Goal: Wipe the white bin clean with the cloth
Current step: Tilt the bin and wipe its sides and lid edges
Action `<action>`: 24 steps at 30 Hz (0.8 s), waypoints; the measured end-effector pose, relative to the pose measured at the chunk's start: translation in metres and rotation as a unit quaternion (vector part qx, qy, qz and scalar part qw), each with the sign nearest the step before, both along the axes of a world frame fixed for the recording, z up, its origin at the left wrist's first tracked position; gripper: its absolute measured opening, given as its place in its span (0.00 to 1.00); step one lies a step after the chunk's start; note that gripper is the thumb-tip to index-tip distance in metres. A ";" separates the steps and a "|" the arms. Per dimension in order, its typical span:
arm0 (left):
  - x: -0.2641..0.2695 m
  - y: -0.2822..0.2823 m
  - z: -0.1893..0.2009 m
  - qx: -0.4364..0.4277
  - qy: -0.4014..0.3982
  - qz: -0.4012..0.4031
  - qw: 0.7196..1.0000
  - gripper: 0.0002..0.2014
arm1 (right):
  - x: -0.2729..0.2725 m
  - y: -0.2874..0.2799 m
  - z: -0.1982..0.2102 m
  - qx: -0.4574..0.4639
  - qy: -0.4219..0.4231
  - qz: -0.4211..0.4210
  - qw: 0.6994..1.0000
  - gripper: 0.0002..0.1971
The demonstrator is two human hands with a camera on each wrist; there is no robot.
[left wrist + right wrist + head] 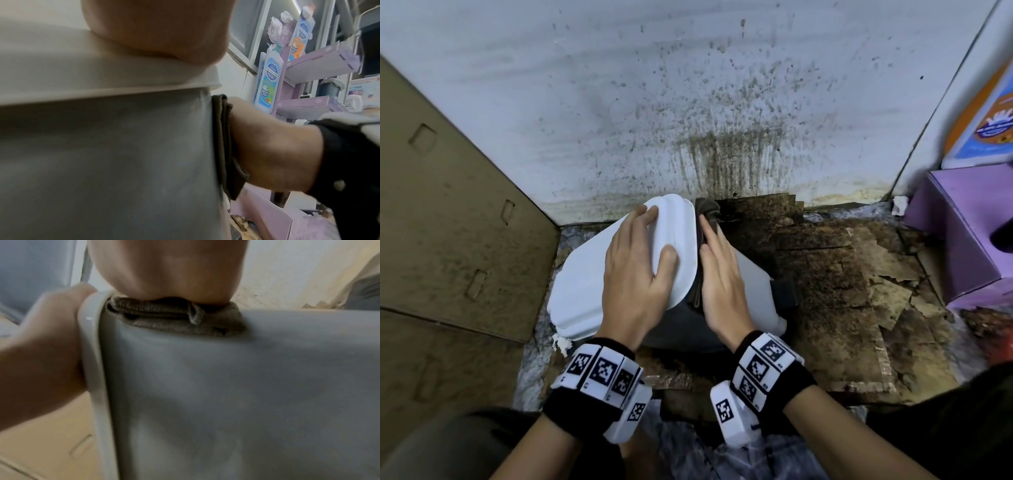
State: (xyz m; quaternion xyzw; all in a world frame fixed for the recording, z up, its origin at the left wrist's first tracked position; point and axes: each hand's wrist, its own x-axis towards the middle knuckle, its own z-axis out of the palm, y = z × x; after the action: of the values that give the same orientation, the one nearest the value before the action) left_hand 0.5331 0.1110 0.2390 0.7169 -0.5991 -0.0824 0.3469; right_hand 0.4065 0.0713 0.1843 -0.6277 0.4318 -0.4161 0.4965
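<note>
White bin stands on the stained floor by the spattered wall, its lid shut; every place below is given from the bin. Nearest the camera, the left hand lies flat on the lid, fingers straight and spread, the thumb near the lid's right edge; it steadies the bin and should press down firmly so the body does not slide. Just right of the lid, the right hand presses the folded brown cloth flat against the bin's right side wall, fingers straight, gripping nothing; the left wrist view shows the cloth sandwiched between palm and wall, just below the lid's rim. I judge the wiping stroke is under way on this side; keep the cloth folded and fully under the palm, run long strokes down the wall, then work under the rim where grime gathers. Beyond the bin the wall is badly soiled, so keep the cloth off it.
</note>
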 end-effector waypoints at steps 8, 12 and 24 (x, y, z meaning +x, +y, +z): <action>0.002 0.002 0.000 0.010 0.010 -0.011 1.000 0.31 | -0.030 -0.002 -0.050 -0.018 0.026 -0.008 0.999 0.25; 0.005 0.001 0.002 0.014 0.006 -0.017 1.000 0.30 | -0.053 -0.005 -0.083 0.069 0.046 -0.052 0.995 0.22; -0.001 -0.005 0.002 0.014 -0.010 -0.003 1.000 0.30 | -0.014 -0.002 -0.039 0.076 -0.033 -0.087 0.993 0.27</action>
State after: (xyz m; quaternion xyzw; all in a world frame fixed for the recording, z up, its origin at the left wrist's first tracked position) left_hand 0.5326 0.1064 0.2411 0.7202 -0.6038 -0.0849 0.3310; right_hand 0.3930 0.0689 0.1455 -0.5339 0.4984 -0.4442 0.5189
